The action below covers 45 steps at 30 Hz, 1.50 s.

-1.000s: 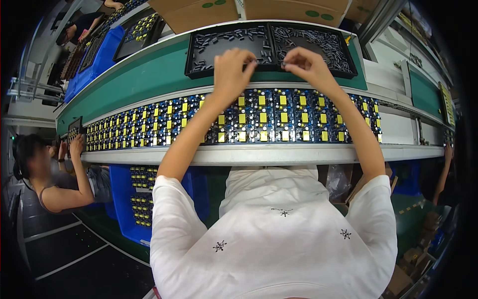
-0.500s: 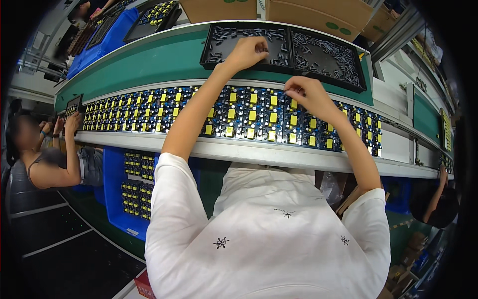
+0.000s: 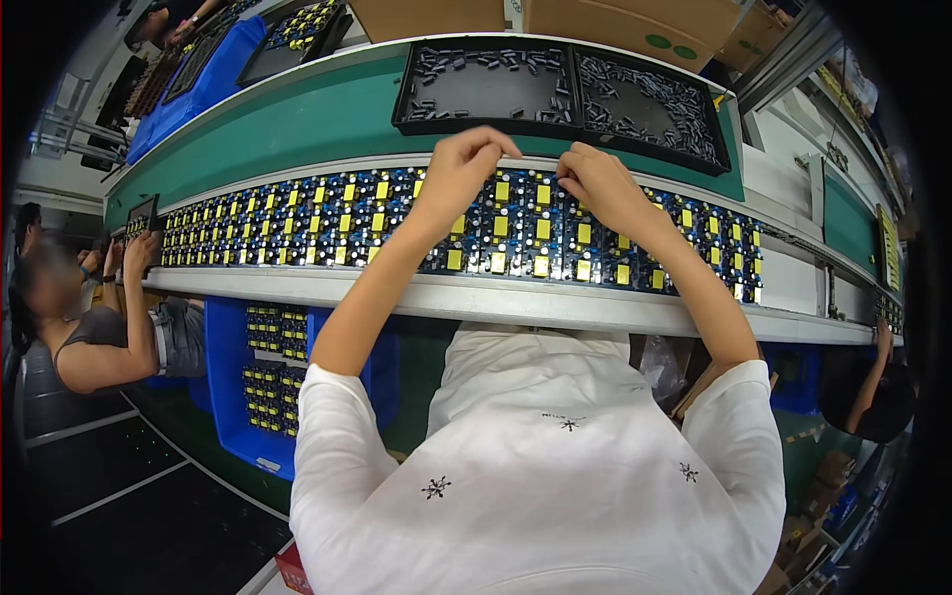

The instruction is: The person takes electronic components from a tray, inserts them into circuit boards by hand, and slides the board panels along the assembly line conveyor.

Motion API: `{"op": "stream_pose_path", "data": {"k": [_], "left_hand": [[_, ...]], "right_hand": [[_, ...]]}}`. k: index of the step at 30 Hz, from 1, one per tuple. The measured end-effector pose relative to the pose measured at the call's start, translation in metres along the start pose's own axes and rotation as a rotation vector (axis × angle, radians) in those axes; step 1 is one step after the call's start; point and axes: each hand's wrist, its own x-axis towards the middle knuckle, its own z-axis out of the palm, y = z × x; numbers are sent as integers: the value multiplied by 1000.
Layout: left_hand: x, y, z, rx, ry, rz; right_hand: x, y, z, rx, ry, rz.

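Observation:
My left hand (image 3: 463,174) is over the far edge of a long row of circuit boards (image 3: 501,230), just in front of the left black tray (image 3: 486,97). Its fingers are curled with the thumb against them, and whatever they pinch is too small to make out. A short way to the right, my right hand (image 3: 602,190) hangs low over the same boards, fingertips bent together and pointing left; their contents are hidden. Yellow blocks and small dark and pale parts cover the boards. Small dark cylindrical parts, seemingly capacitors (image 3: 516,61), lie loose around the tray's sides.
A second black tray (image 3: 645,114) adjoins on the right, fuller of the same parts. Under the white bench rail (image 3: 476,297), a blue bin (image 3: 230,397) contains stacked boards. Cardboard boxes (image 3: 635,30) stand behind the trays. A co-worker (image 3: 99,337) sits at the left.
My left hand has come out of the left tray, back toward me and to the left, over the boards. My right hand has shifted slightly left.

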Motion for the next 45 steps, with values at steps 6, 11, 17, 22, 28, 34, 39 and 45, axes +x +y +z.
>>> {"op": "stream_pose_path", "data": {"k": [6, 11, 17, 22, 28, 34, 39, 45], "left_hand": [[-32, -8, 14, -6, -9, -14], [-41, -12, 18, 263, 52, 122], [-42, -14, 18, 411, 80, 254], [-38, -7, 21, 330, 36, 148], [-30, -1, 25, 242, -2, 52], [-18, 3, 36, 338, -73, -50], [-9, -5, 49, 756, -169, 305], [-1, -4, 57, 955, -276, 390]], "right_hand": [[2, 1, -2, 32, -36, -27], [0, 4, -1, 17, -16, -63], [1, 3, -2, -18, -39, -81], [10, 8, -5, -36, -66, -126], [42, 28, -45, 43, -283, -174], [53, 99, -26, -202, 306, -71], [52, 96, -35, -11, 40, 42], [49, 106, -37, 113, -88, -31]]}}
